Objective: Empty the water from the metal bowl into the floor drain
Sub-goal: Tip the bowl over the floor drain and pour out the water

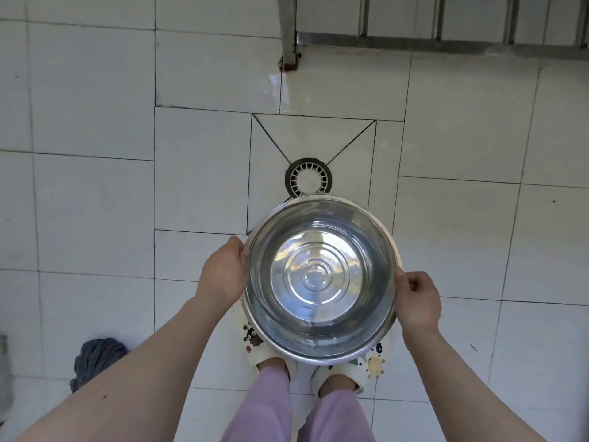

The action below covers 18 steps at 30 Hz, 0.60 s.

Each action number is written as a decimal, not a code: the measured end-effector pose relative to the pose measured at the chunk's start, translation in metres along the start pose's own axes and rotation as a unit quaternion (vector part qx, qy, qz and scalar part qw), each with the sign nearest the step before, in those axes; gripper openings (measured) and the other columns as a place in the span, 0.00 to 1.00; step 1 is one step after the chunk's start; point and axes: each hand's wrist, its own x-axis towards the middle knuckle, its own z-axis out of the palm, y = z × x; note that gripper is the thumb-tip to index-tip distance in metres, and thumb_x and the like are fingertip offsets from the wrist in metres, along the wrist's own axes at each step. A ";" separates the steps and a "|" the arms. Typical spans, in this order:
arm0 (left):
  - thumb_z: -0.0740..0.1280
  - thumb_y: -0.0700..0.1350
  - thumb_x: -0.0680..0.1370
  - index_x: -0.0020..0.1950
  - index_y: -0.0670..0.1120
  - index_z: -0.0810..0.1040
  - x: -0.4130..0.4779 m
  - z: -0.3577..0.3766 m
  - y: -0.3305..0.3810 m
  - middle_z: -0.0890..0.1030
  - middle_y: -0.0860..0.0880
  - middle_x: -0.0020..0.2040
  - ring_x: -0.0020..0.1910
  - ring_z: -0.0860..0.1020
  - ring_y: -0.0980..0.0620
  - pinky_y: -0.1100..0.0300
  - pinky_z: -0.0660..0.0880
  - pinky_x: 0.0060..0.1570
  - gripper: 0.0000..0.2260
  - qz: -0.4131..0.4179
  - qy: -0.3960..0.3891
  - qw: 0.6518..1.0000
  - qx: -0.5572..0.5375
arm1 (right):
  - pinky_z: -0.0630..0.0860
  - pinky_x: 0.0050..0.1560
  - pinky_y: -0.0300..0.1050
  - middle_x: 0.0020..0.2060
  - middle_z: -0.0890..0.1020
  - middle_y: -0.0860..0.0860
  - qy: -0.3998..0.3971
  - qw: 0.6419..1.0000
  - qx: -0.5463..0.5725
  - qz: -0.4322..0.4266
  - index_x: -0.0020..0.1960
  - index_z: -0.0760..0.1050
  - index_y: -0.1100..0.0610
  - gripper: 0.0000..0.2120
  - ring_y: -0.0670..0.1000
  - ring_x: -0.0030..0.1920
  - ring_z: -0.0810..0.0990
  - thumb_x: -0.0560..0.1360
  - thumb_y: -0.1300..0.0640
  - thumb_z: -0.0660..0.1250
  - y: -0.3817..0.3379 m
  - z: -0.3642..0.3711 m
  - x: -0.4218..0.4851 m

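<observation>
A round metal bowl [322, 279] with clear water in it is held level above the tiled floor, in front of my legs. My left hand [223, 272] grips its left rim, and my right hand [417, 301] grips its right rim. The round floor drain [308, 179], with a white slotted cover in a dark ring, lies in the floor just beyond the bowl's far edge. The drain's near edge is hidden by the bowl's rim.
White floor tiles [95, 202] spread all around. A metal railing post [288, 33] and rail stand at the far side. A grey mop head [95, 358] lies at the lower left. My feet in patterned slippers [373, 365] are under the bowl.
</observation>
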 end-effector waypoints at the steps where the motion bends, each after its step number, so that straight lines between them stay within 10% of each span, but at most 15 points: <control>1: 0.54 0.46 0.81 0.45 0.41 0.70 0.000 0.000 0.000 0.74 0.49 0.33 0.34 0.72 0.47 0.57 0.62 0.30 0.11 -0.001 0.000 1.000 -0.001 | 0.71 0.44 0.47 0.36 0.78 0.50 0.000 1.000 0.001 0.000 0.45 0.73 0.58 0.13 0.53 0.39 0.76 0.78 0.48 0.62 0.000 0.001 0.000; 18: 0.53 0.47 0.81 0.43 0.42 0.69 -0.001 0.002 -0.003 0.74 0.49 0.34 0.34 0.72 0.48 0.59 0.61 0.29 0.11 0.004 0.002 1.000 0.004 | 0.70 0.42 0.45 0.36 0.78 0.50 -0.001 1.000 0.006 0.005 0.43 0.73 0.58 0.13 0.50 0.36 0.75 0.77 0.47 0.62 0.002 -0.001 0.000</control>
